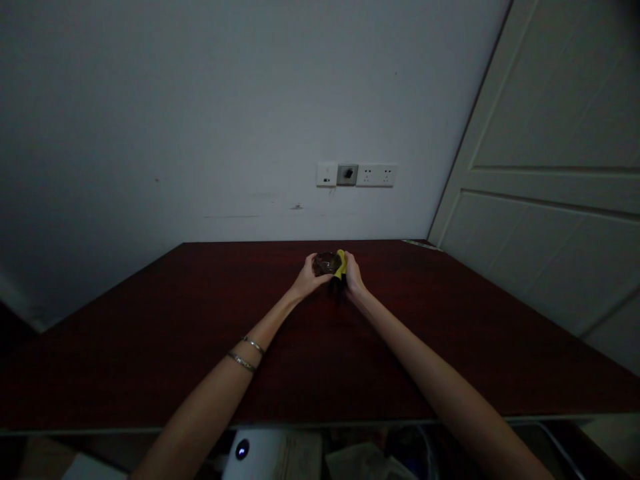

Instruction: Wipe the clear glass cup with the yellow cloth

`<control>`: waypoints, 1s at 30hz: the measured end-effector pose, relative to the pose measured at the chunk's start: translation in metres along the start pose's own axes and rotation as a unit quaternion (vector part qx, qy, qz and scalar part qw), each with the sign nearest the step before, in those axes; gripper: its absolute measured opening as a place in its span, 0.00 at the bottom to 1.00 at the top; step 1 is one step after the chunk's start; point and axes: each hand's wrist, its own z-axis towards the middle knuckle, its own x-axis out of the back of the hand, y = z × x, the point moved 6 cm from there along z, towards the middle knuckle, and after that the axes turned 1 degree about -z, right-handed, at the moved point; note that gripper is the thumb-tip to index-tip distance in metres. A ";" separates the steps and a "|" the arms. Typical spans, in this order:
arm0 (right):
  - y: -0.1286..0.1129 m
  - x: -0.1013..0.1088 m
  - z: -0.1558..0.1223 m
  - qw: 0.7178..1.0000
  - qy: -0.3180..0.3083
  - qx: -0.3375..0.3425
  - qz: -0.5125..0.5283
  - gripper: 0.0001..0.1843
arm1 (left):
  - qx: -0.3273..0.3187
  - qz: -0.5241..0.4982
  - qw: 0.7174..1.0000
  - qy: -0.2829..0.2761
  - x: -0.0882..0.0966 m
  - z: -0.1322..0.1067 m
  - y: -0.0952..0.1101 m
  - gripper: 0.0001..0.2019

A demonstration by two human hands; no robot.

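Note:
Near the far side of the dark red table [240, 300], my two hands meet. My left hand [306, 277] is closed around the side of a small, dark, see-through glass bowl [326, 263]. Against the bowl's right side is a yellow and black object [341, 265], yellow above with dark parts hanging below; its kind is unclear in the dim light. My right hand [353, 273] grips this object from the right, its fingers partly hidden behind it. Two bracelets [245, 353] circle my left forearm.
Behind the table rises a pale wall with sockets and switches [357, 175]. A white panelled door [550, 167] stands at the right. Below the table's front edge are a white device [257, 460] with a lit round button and some cloth-like items [367, 461].

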 end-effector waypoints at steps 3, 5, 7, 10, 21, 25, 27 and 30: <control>-0.007 0.008 0.004 1.000 0.017 -0.022 0.010 0.16 | 0.008 -0.008 1.000 -0.016 -0.006 -0.002 0.006 0.43; -0.011 0.010 0.007 0.999 0.017 -0.033 0.013 0.16 | 0.015 -0.007 1.000 -0.018 -0.006 -0.002 0.007 0.43; -0.012 0.011 0.008 0.999 0.013 -0.044 0.015 0.15 | 0.021 -0.002 1.000 -0.016 -0.005 -0.002 0.007 0.44; -0.012 0.010 0.008 0.998 0.006 -0.057 0.016 0.14 | 0.028 0.004 0.999 -0.021 -0.004 -0.003 0.007 0.40; 0.000 -0.005 -0.005 0.998 0.003 -0.039 0.044 0.13 | 0.024 0.005 1.000 0.003 0.002 0.000 -0.004 0.38; 0.002 -0.003 -0.005 0.998 0.012 -0.049 0.040 0.15 | 0.029 -0.007 0.999 -0.029 -0.001 -0.003 0.001 0.38; 0.001 0.001 -0.004 0.998 0.015 -0.058 0.035 0.16 | 0.033 -0.014 0.998 -0.053 -0.006 -0.005 0.005 0.35; -0.004 0.006 -0.002 0.997 0.012 -0.070 0.029 0.18 | 0.038 -0.016 0.997 -0.066 -0.010 -0.006 0.008 0.35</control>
